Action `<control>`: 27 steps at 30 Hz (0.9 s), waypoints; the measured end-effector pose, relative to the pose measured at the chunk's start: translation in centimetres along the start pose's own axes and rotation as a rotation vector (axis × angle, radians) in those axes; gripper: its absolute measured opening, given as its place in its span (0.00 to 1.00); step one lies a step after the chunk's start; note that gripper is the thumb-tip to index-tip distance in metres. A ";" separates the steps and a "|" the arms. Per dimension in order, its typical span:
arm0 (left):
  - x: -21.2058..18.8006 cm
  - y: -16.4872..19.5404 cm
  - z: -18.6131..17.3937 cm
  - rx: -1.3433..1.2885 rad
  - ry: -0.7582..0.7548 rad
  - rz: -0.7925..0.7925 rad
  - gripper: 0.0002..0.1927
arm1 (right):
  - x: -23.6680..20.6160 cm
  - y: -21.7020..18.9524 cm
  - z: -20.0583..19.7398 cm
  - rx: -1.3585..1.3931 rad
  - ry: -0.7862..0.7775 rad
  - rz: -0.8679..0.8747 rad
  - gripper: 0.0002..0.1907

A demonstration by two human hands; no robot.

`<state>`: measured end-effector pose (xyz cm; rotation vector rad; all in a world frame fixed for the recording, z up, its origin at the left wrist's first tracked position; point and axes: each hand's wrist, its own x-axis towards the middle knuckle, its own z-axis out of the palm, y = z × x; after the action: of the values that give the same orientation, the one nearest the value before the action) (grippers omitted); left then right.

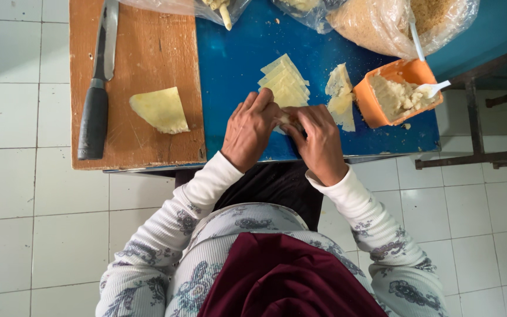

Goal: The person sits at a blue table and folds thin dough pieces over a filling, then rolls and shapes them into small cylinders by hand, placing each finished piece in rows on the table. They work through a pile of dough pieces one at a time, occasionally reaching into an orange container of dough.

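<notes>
Tiles of white floor (19, 223) surround a blue table (236, 64), whose left end carries a wooden cutting board (148, 35) with a dark-handled knife (96, 88) lying lengthwise and one pale yellow wedge of dough sheet (161, 109) beside it. Along the far edge sit clear plastic bags (382, 23), one full of crumbs. Nearer the right stands an orange tub (409, 73) of pale mashed filling with a white plastic spoon (432, 89) resting in it. A fanned stack of cut wrappers (286, 82) lies mid-table, with a couple of loose pieces (340, 94) just beside the tub. At the near edge, the left hand (249, 130) and right hand (319, 141) are pressed together, fingertips pinching a small folded wrapper piece (287, 119) between them; most of it is hidden by the fingers. That piece looks thin, soft and light, probably a little tacky and easily torn, so it is best gripped gently along its edges and corners rather than squeezed across the filled middle.
</notes>
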<state>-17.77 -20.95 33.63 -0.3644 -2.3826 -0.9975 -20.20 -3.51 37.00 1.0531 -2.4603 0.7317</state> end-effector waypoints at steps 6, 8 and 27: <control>-0.3 0.4 -0.2 0.028 0.028 -0.044 0.10 | -0.6 0.3 0.7 -0.217 0.032 -0.085 0.09; -0.9 0.7 -0.5 0.041 0.017 -0.039 0.13 | -1.0 0.1 0.8 -0.275 0.040 -0.103 0.13; -4.5 1.0 0.8 0.176 -0.127 0.116 0.29 | 2.9 3.2 0.0 -0.043 -0.183 -0.067 0.35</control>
<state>-13.90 -19.85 31.23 -0.5062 -2.5078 -0.7251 -24.52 -3.22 37.48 1.2294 -2.5651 0.5821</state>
